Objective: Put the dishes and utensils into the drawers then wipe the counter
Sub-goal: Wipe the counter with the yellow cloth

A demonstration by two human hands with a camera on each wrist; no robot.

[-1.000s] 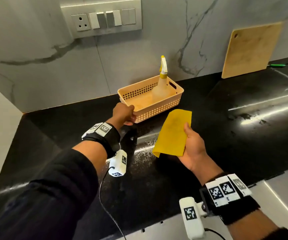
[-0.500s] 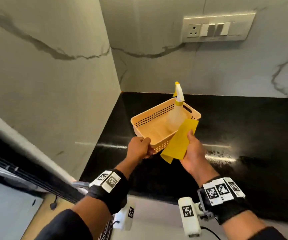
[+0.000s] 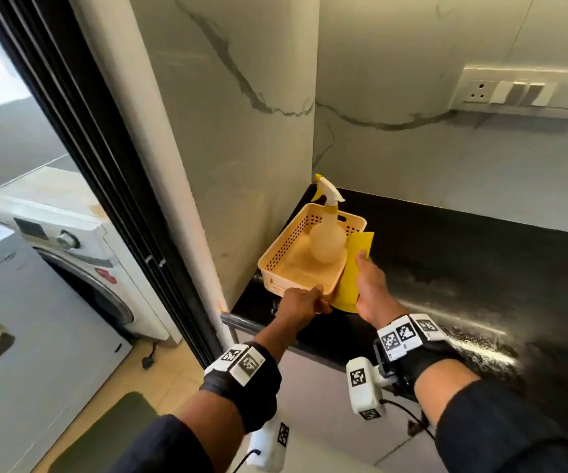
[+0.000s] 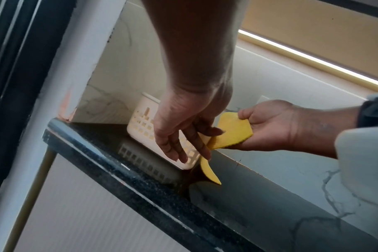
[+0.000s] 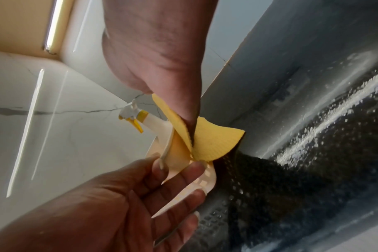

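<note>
Wiping stage. Left hand [image 3: 301, 302] fingers gripping basket [image 3: 310, 264] rim at table [image 3: 480, 261] corner, 9 o'clock; right hand [image 3: 371, 285] pinching yellow cloth [image 3: 352, 268]. No dishes visible.

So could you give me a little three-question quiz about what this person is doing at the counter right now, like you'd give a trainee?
1. True or false: the spray bottle stands inside the basket.
2. Which hand holds the yellow cloth: A) left hand, B) right hand, C) neither?
3. Fill in: the basket sits on the black counter in the ____ where two marble walls meet.

Key: 1 true; 2 B, while the left hand grips the basket's near rim; 3 corner.
</note>
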